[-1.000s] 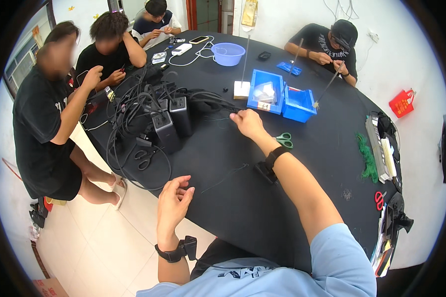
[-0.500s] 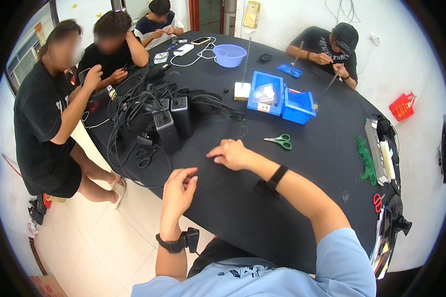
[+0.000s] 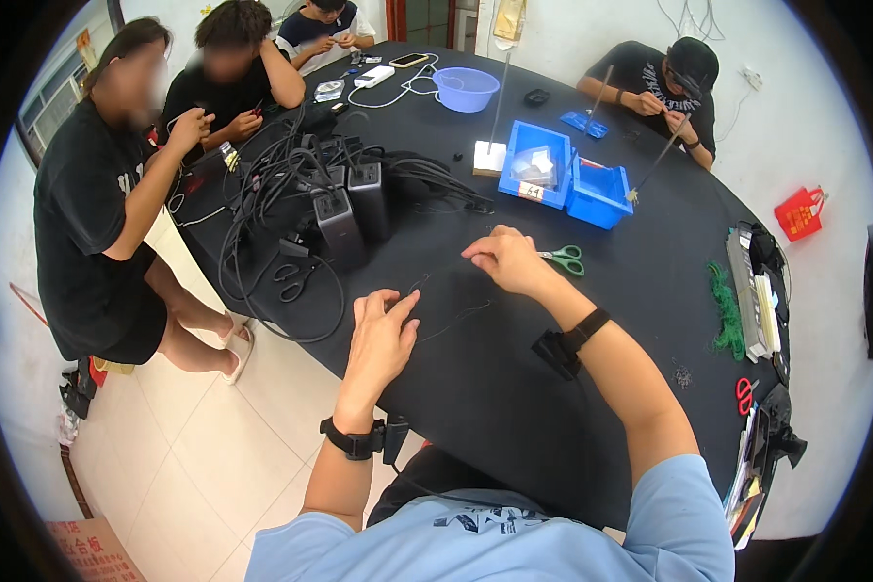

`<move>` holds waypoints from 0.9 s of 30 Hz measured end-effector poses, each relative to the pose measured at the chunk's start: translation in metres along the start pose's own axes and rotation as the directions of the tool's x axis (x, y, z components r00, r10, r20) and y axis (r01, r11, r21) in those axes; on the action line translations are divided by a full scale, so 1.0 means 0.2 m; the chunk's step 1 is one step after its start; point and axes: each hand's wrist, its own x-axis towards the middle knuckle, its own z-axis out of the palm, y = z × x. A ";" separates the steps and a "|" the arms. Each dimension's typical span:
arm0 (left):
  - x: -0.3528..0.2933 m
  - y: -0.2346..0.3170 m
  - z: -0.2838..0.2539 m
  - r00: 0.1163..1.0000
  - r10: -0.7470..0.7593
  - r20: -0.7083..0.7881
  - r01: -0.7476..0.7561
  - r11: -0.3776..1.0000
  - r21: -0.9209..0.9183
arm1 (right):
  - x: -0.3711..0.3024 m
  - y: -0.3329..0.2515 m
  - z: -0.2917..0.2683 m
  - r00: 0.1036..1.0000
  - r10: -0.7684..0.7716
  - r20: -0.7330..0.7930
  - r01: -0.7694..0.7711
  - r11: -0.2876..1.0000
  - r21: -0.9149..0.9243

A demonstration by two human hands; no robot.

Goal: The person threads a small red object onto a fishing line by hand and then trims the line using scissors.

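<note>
Head: right hand (image 3: pixel 502 260) pinched, left (image 3: pixel 380 339) parted near thread (image 3: pixel 464 314).

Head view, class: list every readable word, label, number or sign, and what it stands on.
Blue bin, front label: number, not copied here.
Brown cardboard: red characters, not copied here.
Light blue shirt: dark print, unreadable.
Red bag: markings too small.
Black shirt, upper right: pale lettering, too blurred.

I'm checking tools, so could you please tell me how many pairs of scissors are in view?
3: green scissors beside the right hand, black scissors near the cables, and red scissors at far right. Others may be hidden among the cables.
</note>
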 end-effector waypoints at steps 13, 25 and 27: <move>0.14 -0.02 0.06 0.963 -0.221 0.154 0.256 0.929 -0.269 | 0.05 -0.20 0.11 0.973 -0.075 0.218 0.051 0.992 0.112; 0.14 -0.04 -0.01 0.948 -0.317 0.038 0.101 0.186 -0.977 | 0.07 -0.19 -0.08 0.908 -0.226 0.353 0.074 0.916 0.395; 0.13 -0.05 -0.02 0.948 -0.299 0.107 0.117 0.019 -0.993 | 0.08 -0.19 -0.08 0.893 -0.193 0.407 -0.066 0.837 0.543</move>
